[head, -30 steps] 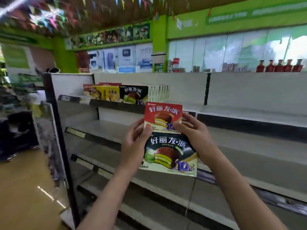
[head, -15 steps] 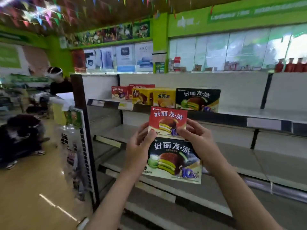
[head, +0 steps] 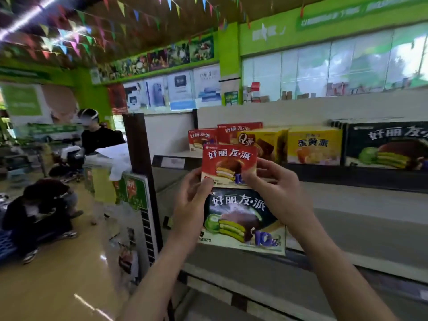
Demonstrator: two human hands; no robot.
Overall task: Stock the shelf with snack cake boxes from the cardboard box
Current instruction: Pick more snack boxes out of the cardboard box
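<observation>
I hold two snack cake boxes upright in front of the shelf. The red box [head: 228,162] stands above and partly behind the larger dark green-cake box [head: 243,218]. My left hand [head: 192,200] grips their left edges, thumb on the red box's lower corner. My right hand [head: 278,193] grips the right side, fingers curled over both boxes. On the top shelf [head: 176,155] stand two red boxes [head: 201,137], yellow boxes [head: 313,144] and a dark green-cake box [head: 386,144]. The cardboard box is out of view.
Grey shelf boards [head: 361,228] run right and below. A dark upright post [head: 136,140] ends the shelving on the left. Left of it, one person [head: 39,212] crouches on the floor; another [head: 97,133] stands by a counter.
The view has swung left along the shelf, so the stocked boxes now sit further right and closer. Both hands keep the same grip on the two boxes, raised slightly toward the top shelf.
</observation>
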